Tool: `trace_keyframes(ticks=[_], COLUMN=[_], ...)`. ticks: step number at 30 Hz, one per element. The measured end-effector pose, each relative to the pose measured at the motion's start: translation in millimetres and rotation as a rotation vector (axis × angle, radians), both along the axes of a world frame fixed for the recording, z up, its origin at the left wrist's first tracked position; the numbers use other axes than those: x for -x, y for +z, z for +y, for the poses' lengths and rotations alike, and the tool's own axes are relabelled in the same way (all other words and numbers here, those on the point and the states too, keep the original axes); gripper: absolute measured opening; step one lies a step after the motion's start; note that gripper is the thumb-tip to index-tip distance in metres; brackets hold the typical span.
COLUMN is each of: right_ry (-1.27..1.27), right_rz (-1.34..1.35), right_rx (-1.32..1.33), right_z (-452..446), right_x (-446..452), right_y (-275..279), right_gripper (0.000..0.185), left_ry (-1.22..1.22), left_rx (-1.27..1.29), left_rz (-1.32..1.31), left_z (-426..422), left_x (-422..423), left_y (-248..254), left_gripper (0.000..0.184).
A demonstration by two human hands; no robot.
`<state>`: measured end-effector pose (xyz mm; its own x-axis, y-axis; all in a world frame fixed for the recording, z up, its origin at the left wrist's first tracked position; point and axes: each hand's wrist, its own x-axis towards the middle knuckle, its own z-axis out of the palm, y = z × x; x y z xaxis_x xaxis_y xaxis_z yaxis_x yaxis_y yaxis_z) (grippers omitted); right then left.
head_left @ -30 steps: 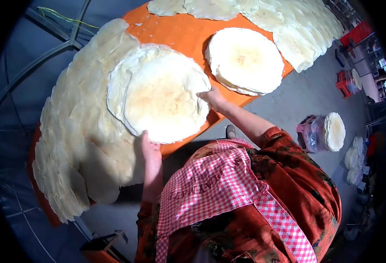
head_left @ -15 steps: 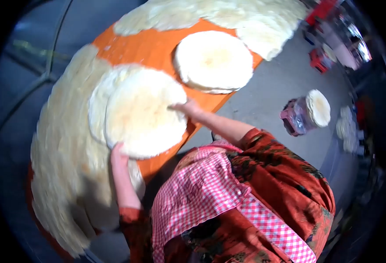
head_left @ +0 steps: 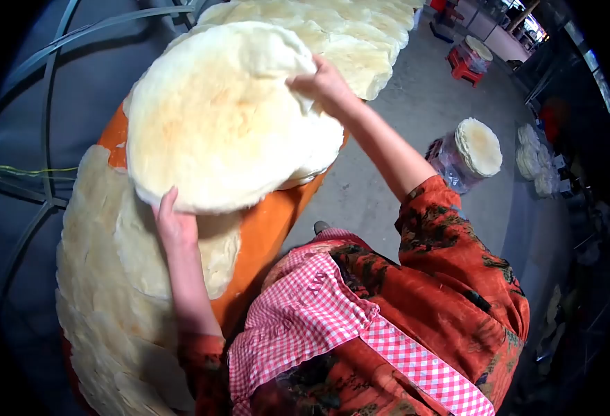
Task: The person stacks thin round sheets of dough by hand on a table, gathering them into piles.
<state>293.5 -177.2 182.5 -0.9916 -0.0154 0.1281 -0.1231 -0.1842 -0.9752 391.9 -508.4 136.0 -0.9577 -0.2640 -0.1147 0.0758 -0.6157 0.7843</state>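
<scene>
A large round flatbread (head_left: pixel 211 121) is raised above the orange table (head_left: pixel 270 222), tilted, its browned face showing. My left hand (head_left: pixel 175 223) pinches its lower edge, thumb on top and the fingers hidden beneath. At its upper right edge my right hand (head_left: pixel 324 84) grips the rim, which is folded a little there. Partly behind the raised bread is a stack of round flatbreads (head_left: pixel 319 149), near the table's right edge. Overlapping flatbreads (head_left: pixel 104 277) cover the table's left side.
More overlapping flatbreads (head_left: pixel 350 35) lie at the table's far end. On the floor to the right, a bread stack (head_left: pixel 478 147) stands by a plastic-wrapped stool; farther back is a red stool (head_left: pixel 464 69) with another stack. Metal bars (head_left: pixel 47 132) run along the left.
The flatbread has been lifted off the spread breads and moved up over the stack, with both my hands holding it. The view has shifted.
</scene>
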Motion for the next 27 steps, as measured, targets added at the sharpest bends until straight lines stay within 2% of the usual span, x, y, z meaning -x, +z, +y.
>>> trace_keyframes(ticks=[3,5,6,7,9,12,14,18,21,22,25,27], right_ry=[0.040,-0.067,-0.059,-0.043,-0.091,-0.077,-0.038,-0.011,-0.098,-0.160,-0.452,-0.203], right_rz=[-0.077,-0.224,-0.279,-0.333,-0.444,-0.613,-0.640,-0.461,-0.628,-0.526,0.284,0.579], right_rx=[0.167,0.099,-0.045,-0.191,-0.314,-0.148,-0.177,-0.198,-0.591,-0.874,-1.150,-0.974], right_z=[50,74,91,103,104,108,112,117,131,125,102,66], right_x=[36,51,58,64,47,50,49,58,67,62,63,55], right_y=[-34,-87,-134,-180,-219,-204,-197,-214,-207,-174,-156,-133], right_gripper=[0.045,0.047,0.047,0.048,0.043,0.045,0.046,0.039,0.046,0.046,0.047,0.042], left_ry=[-0.074,-0.057,-0.094,-0.140,-0.152,-0.084,-0.098,-0.051,-0.043,-0.038,0.016,0.061], left_rx=[-0.053,-0.031,-0.005,-0.006,0.039,0.073,0.096,0.141,0.154,0.179,0.157,0.049], left_rz=[-0.023,-0.126,-0.217,-0.351,-0.424,-0.490,-0.491,-0.542,-0.530,-0.535,-0.567,-0.581], left_z=[45,68,68,81,81,90,88,94,98,100,105,104], left_x=[39,62,76,73,72,74,73,72,78,77,75,76], left_y=[-24,-72,-118,-129,-188,-178,-180,-178,-174,-173,-170,-168], left_gripper=[0.063,0.060,0.055,0.049,0.038,0.039,0.039,0.040,0.039,0.038,0.031,0.027])
